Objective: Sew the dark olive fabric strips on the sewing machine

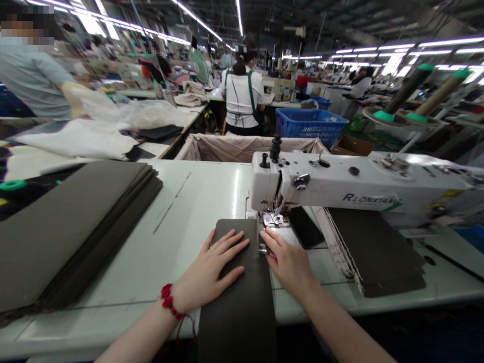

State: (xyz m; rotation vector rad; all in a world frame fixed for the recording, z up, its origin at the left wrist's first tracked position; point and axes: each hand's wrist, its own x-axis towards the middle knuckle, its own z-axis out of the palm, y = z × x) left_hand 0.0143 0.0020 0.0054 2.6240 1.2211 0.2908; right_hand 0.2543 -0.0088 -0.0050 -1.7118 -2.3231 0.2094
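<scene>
A long dark olive panel [242, 312] lies on the table in front of the sewing machine [325, 176], its rounded far end just left of the presser foot and needle plate [274, 220]. My left hand [214, 264] rests flat on the panel with fingers spread, a red beaded bracelet at its wrist. Close to the needle plate, my right hand [287, 257] touches the panel's right edge. Small thread snips [262, 248] are tucked in its curled fingers, their metal tips pointing left; the rest of them is mostly hidden.
A thick stack of olive panels [75, 217] lies at left. Under the machine arm, at right, sits another stack [378, 252], beside a black phone-like slab [305, 228]. Behind the table are a cloth-lined bin [227, 146], a blue crate [310, 123] and co-workers [244, 91].
</scene>
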